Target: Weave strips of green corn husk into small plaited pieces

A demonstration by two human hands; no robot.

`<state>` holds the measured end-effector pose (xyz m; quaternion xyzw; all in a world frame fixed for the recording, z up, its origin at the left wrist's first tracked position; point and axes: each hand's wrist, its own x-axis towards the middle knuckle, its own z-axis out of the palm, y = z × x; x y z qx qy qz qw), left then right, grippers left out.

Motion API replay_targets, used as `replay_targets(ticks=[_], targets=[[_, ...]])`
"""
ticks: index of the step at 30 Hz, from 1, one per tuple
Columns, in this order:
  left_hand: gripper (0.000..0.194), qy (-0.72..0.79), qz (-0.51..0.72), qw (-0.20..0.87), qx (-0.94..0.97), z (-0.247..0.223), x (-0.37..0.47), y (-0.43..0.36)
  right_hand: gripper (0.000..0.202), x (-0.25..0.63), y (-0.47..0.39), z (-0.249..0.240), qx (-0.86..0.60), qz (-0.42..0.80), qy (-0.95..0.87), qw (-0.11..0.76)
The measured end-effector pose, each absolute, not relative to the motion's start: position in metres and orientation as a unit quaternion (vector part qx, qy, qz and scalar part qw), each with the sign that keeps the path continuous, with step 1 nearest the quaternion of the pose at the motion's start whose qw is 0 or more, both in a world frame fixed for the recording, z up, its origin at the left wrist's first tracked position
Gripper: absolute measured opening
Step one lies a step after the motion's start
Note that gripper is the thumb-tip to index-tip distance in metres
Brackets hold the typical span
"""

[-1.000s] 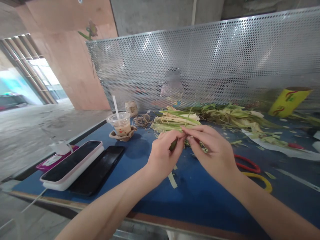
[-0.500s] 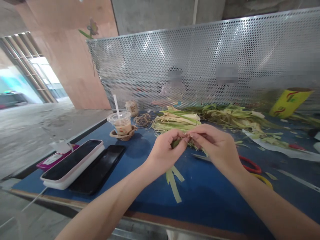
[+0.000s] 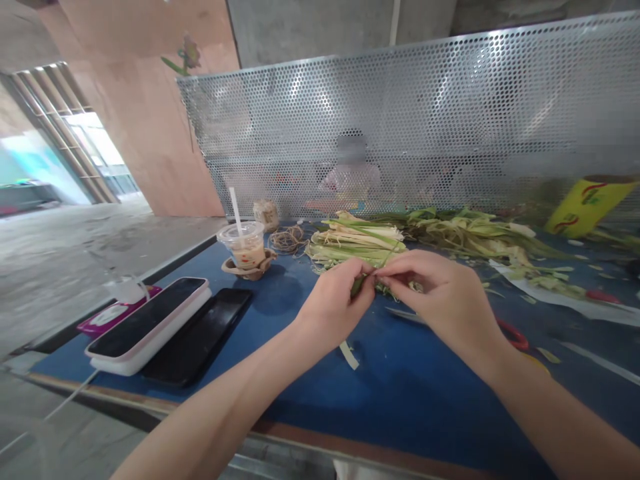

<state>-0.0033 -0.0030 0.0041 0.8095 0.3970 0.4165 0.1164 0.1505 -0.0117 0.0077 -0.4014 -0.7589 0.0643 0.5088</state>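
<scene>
Above the middle of the blue table, my left hand (image 3: pixel 333 297) is closed on a green leaf strip (image 3: pixel 357 287), whose pale tail (image 3: pixel 349 355) hangs below the hand. My right hand (image 3: pixel 437 290) meets it there, thumb and fingertips pinched together at the same strip; the exact grip is hidden by the fingers. Just behind the hands lies a bundle of pale green leaf strips (image 3: pixel 345 240). Scissors lie beneath my right hand and forearm, a blade (image 3: pixel 406 315) and a red handle (image 3: pixel 515 335) showing on either side.
At left are a phone with a white-and-pink case (image 3: pixel 150 323), a black phone (image 3: pixel 203 337) and an iced drink cup (image 3: pixel 245 247). Twine (image 3: pixel 287 239) lies behind. Loose leaves (image 3: pixel 465 233) and a yellow roll (image 3: pixel 590 205) are at right. A perforated metal screen (image 3: pixel 400 113) stands behind; a person shows through it.
The strip's hanging end shows much less below my left hand, where two longer tails hung before. Both hands stay together at the same place, fingers slightly shifted.
</scene>
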Motion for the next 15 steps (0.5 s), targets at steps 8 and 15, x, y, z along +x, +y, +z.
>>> replay_targets(ticks=[8,15], targets=[[0.008,0.391,0.424,0.046,0.816,0.000,-0.001,-0.002,0.015,0.148,-0.015,0.007,-0.440,0.033,-0.743,0.503],[0.011,0.390,0.425,0.067,0.814,-0.001,0.001,-0.004,0.019,0.145,-0.012,-0.006,-0.439,-0.168,-0.745,0.474]])
